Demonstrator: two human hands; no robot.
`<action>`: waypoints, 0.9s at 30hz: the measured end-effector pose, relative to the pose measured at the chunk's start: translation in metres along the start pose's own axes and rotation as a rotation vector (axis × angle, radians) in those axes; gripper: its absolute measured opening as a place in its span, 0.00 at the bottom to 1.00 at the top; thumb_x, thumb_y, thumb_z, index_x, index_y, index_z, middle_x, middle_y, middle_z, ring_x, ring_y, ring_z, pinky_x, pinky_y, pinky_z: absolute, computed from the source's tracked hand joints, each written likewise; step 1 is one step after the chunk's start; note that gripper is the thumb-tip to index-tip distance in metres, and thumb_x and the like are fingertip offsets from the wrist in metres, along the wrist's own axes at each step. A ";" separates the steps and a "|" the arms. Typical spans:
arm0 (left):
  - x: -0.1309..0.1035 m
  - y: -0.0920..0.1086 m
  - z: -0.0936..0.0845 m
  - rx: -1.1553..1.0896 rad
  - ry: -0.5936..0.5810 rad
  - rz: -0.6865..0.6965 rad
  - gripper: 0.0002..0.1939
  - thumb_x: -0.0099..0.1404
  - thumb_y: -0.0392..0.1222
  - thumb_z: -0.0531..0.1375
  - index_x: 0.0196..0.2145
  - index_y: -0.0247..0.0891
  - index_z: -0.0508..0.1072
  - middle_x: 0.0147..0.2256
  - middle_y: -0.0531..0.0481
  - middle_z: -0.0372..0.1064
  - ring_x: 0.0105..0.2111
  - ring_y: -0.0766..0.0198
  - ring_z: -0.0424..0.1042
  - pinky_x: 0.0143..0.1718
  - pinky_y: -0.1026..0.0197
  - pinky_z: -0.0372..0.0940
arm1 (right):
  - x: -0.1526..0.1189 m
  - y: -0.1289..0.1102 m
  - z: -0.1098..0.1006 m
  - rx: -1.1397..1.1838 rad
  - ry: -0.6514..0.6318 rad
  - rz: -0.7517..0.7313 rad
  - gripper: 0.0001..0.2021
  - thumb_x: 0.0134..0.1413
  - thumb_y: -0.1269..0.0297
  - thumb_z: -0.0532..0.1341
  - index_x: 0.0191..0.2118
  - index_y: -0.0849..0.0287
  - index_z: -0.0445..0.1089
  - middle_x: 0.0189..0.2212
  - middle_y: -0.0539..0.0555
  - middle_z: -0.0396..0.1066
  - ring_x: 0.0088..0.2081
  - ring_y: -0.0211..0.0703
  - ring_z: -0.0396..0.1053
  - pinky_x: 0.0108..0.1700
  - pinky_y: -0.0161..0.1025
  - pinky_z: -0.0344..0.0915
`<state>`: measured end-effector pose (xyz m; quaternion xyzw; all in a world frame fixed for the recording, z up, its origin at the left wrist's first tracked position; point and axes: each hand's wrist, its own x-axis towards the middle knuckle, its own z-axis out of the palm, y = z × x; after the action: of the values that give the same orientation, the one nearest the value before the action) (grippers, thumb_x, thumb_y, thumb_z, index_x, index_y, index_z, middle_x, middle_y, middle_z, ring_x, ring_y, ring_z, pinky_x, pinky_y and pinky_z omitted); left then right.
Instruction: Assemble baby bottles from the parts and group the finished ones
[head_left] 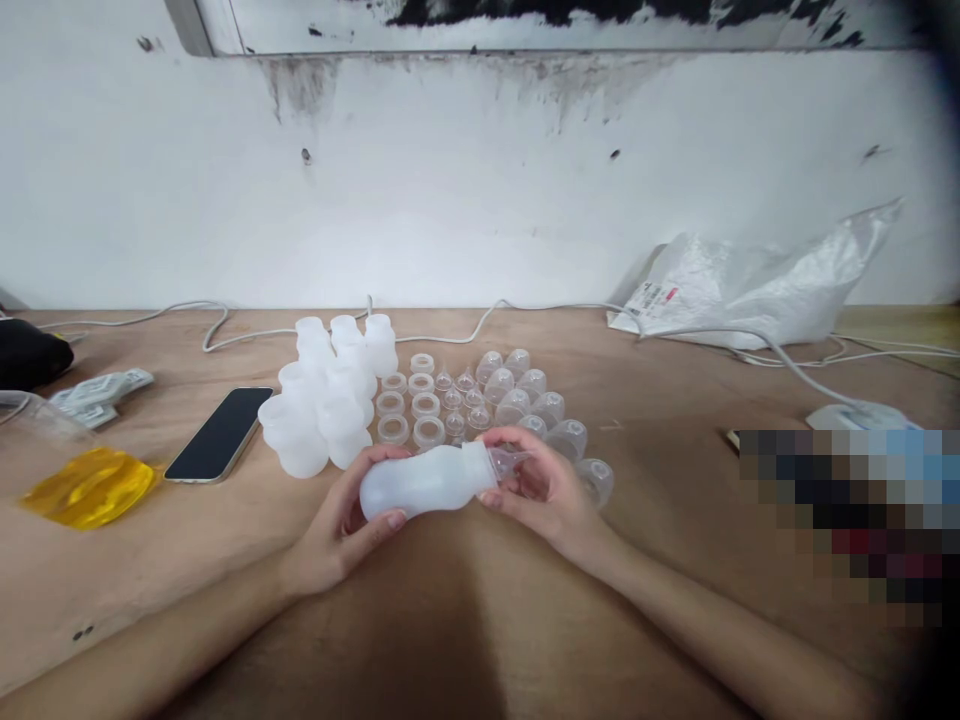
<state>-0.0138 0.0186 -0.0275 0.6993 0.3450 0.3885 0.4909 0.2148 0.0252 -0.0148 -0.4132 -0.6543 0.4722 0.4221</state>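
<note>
A white baby bottle (427, 482) lies sideways between my hands, above the near part of the table. My left hand (341, 525) is wrapped round its base. At the other end, my right hand (536, 490) has its fingers closed round the bottle's collar, where a clear teat (508, 460) sticks out. Behind the bottle stand several white bottle bodies (330, 395) in a cluster. To their right are rows of collar rings (426, 405), then clear teats (452, 399), then clear domed caps (514, 405). My right hand hides some of the nearer caps.
A phone (220, 434) lies left of the bottles, beside a yellow translucent sheet (94, 487) and small white packets (105, 392). A plastic bag (735, 290) leans on the wall at back right. White cables (465, 338) run along the table's back. A blurred-out patch (862, 510) covers the right side.
</note>
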 end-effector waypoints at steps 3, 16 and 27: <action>0.000 0.000 0.001 0.062 0.001 0.066 0.19 0.61 0.44 0.54 0.49 0.42 0.55 0.48 0.45 0.55 0.44 0.58 0.59 0.40 0.62 0.60 | 0.000 -0.002 0.001 -0.027 0.010 0.014 0.18 0.44 0.58 0.63 0.41 0.55 0.60 0.39 0.52 0.62 0.25 0.30 0.58 0.25 0.30 0.60; 0.007 -0.019 0.007 -0.617 -0.109 -0.119 0.21 0.62 0.53 0.49 0.48 0.38 0.57 0.34 0.43 0.67 0.30 0.59 0.69 0.16 0.64 0.66 | -0.004 0.001 -0.004 0.020 -0.122 -0.057 0.26 0.44 0.59 0.63 0.51 0.48 0.57 0.39 0.52 0.60 0.32 0.37 0.63 0.30 0.34 0.63; 0.004 -0.018 0.003 -0.276 -0.042 -0.128 0.26 0.59 0.56 0.53 0.48 0.35 0.56 0.23 0.52 0.63 0.17 0.71 0.59 0.14 0.70 0.54 | -0.002 0.001 0.000 0.020 -0.056 -0.027 0.19 0.46 0.58 0.61 0.44 0.56 0.61 0.33 0.52 0.64 0.27 0.33 0.63 0.27 0.31 0.62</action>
<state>-0.0115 0.0259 -0.0446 0.6097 0.3217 0.3855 0.6134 0.2155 0.0238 -0.0162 -0.3866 -0.6666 0.4844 0.4142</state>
